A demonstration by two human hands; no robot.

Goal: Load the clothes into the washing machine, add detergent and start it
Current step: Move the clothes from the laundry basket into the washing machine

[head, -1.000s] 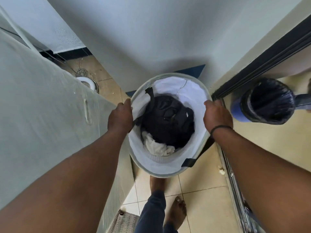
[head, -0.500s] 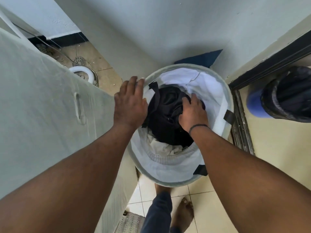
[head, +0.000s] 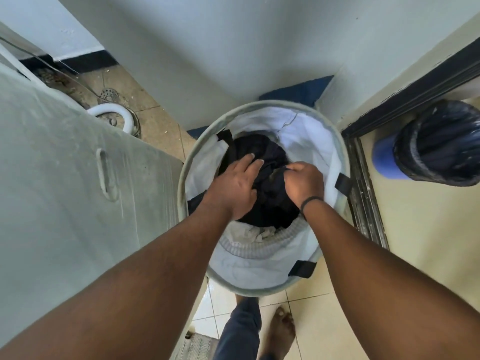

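Note:
A round laundry basket (head: 262, 271) with a white lining and black strap handles stands on the floor in front of me. Inside lies a bundle of black clothes (head: 270, 201) on top of a pale cloth (head: 253, 233). My left hand (head: 233, 185) rests flat on the black clothes with its fingers spread. My right hand (head: 304, 184) is closed on a fold of the black clothes at the bundle's right side. The grey covered washing machine (head: 70, 193) stands at my left, its lid down.
A blue bin with a black bag (head: 439, 144) stands to the right beyond a dark sliding door track (head: 363, 201). A white hose (head: 117, 115) and a floor drain (head: 109, 94) lie behind the machine. My bare feet (head: 283, 331) stand below the basket.
Both hands left the basket's rim and went down into it. The right hand reached the black clothes first and now grips them; the left hand now lies on them.

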